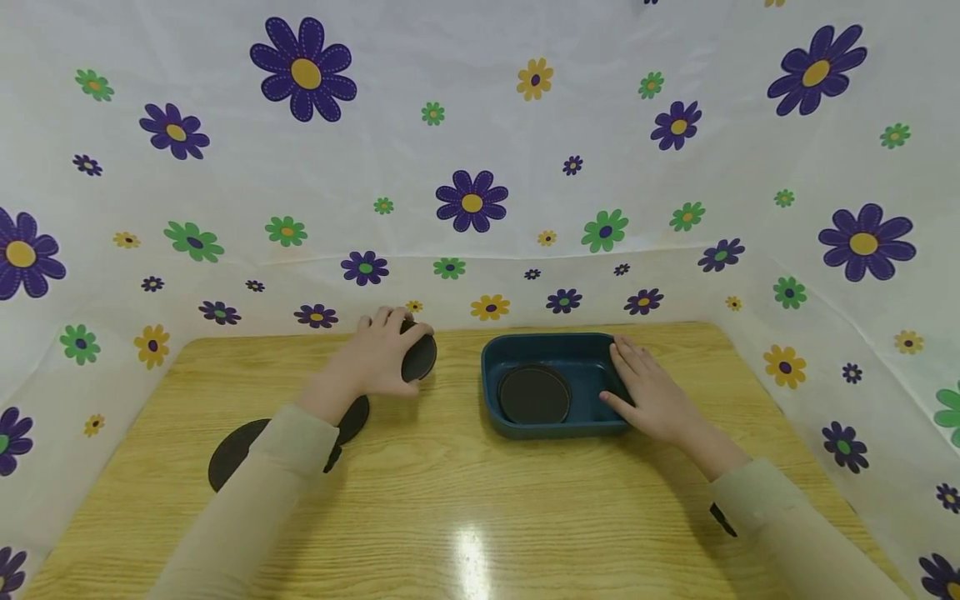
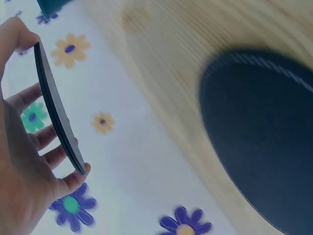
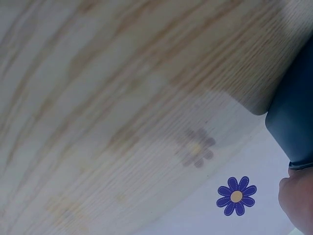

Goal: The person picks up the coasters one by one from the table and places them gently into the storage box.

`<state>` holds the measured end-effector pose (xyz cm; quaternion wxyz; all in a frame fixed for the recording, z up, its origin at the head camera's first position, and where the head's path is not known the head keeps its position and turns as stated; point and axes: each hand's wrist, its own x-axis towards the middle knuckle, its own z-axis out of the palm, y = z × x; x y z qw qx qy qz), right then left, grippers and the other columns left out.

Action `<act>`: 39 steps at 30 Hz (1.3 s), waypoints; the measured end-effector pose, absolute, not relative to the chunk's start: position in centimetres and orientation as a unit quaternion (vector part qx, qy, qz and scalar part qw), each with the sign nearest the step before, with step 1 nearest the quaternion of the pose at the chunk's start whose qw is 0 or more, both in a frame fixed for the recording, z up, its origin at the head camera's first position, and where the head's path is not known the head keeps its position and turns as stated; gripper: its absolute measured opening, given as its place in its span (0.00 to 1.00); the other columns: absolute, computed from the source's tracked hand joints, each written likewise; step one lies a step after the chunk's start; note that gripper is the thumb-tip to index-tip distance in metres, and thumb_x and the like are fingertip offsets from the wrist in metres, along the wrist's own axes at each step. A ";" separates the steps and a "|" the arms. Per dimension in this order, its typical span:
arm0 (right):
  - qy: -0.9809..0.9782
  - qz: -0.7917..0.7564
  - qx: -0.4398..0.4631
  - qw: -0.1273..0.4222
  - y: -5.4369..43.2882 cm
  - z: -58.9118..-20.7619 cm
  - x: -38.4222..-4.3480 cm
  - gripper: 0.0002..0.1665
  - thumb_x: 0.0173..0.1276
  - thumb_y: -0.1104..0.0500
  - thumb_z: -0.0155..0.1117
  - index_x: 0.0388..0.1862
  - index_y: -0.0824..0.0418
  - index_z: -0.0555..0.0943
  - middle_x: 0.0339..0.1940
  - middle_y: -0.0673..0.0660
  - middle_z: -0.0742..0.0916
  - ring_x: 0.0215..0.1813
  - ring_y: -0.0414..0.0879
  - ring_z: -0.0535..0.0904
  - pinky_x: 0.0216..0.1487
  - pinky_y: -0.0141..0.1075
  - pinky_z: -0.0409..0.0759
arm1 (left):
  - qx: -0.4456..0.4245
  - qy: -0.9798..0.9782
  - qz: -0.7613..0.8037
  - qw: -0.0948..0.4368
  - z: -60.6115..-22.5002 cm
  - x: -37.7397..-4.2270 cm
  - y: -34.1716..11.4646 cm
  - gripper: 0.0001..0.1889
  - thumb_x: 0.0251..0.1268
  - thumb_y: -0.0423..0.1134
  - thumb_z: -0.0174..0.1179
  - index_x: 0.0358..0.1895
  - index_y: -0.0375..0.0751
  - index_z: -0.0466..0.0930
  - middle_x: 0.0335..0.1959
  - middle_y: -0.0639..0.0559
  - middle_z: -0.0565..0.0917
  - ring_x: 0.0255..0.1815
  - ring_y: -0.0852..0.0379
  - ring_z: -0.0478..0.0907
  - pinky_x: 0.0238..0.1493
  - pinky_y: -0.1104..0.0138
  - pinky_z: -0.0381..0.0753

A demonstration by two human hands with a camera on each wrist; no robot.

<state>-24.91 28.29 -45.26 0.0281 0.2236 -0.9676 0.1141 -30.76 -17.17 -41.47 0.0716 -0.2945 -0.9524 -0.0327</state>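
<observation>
In the head view my left hand (image 1: 375, 354) holds a round black coaster (image 1: 420, 357) by its edges, tilted up above the table. The left wrist view shows this coaster (image 2: 58, 112) edge-on between thumb and fingers. To its right is a dark blue rectangular tray (image 1: 558, 431). Another round black coaster (image 1: 534, 397) lies flat in the tray's left part; whether it is one or a stack I cannot tell. My right hand (image 1: 651, 393) rests on the tray's right end, fingers extended at the rim and thumb reaching inside.
A dark round piece (image 1: 234, 457) and a smaller one (image 1: 354, 419) lie on the wooden table (image 1: 420, 517), partly hidden by my left forearm. One dark stitched piece (image 2: 259, 132) looms close in the left wrist view. Flower-printed white cloth (image 1: 472, 142) encloses the back and sides.
</observation>
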 end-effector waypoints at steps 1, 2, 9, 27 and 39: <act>-0.968 0.114 0.224 0.029 28.3 -45.3 -24.9 0.51 0.83 0.42 0.55 0.84 0.77 0.51 0.88 0.74 0.53 0.88 0.70 0.47 0.87 0.60 0.46 | -0.302 -0.950 -0.036 0.073 -41.3 -30.7 -16.7 0.44 0.47 0.58 0.72 0.74 0.53 0.73 0.70 0.35 0.71 0.70 0.33 0.67 0.60 0.39 0.73; -0.968 0.113 0.224 0.030 28.3 -45.3 -24.9 0.51 0.83 0.42 0.55 0.84 0.77 0.51 0.88 0.74 0.53 0.88 0.70 0.47 0.87 0.60 0.46 | -0.310 -0.947 -0.039 0.076 -41.2 -30.6 -16.2 0.44 0.47 0.58 0.72 0.74 0.53 0.73 0.70 0.36 0.71 0.70 0.34 0.68 0.60 0.39 0.74; -0.968 0.116 0.223 0.028 28.3 -45.3 -24.9 0.51 0.82 0.42 0.55 0.84 0.77 0.51 0.88 0.74 0.53 0.88 0.70 0.47 0.88 0.59 0.45 | -0.355 -0.931 -0.034 0.082 -40.9 -30.1 -12.7 0.43 0.48 0.58 0.73 0.73 0.54 0.73 0.69 0.37 0.71 0.70 0.36 0.67 0.62 0.41 0.74; -0.966 0.124 0.226 0.034 28.3 -45.5 -24.9 0.50 0.83 0.43 0.55 0.84 0.77 0.52 0.88 0.74 0.53 0.88 0.70 0.47 0.87 0.60 0.46 | -0.427 -0.902 -0.007 0.071 -40.9 -29.1 -4.1 0.40 0.57 0.61 0.66 0.76 0.58 0.71 0.72 0.42 0.70 0.72 0.41 0.67 0.64 0.46 0.70; -0.965 0.128 0.225 0.038 28.3 -45.6 -25.0 0.50 0.83 0.42 0.55 0.84 0.77 0.53 0.88 0.74 0.54 0.88 0.70 0.48 0.87 0.61 0.47 | -0.420 -0.906 0.022 0.052 -41.9 -29.4 -0.1 0.39 0.59 0.65 0.64 0.76 0.62 0.70 0.75 0.46 0.71 0.75 0.45 0.66 0.71 0.47 0.71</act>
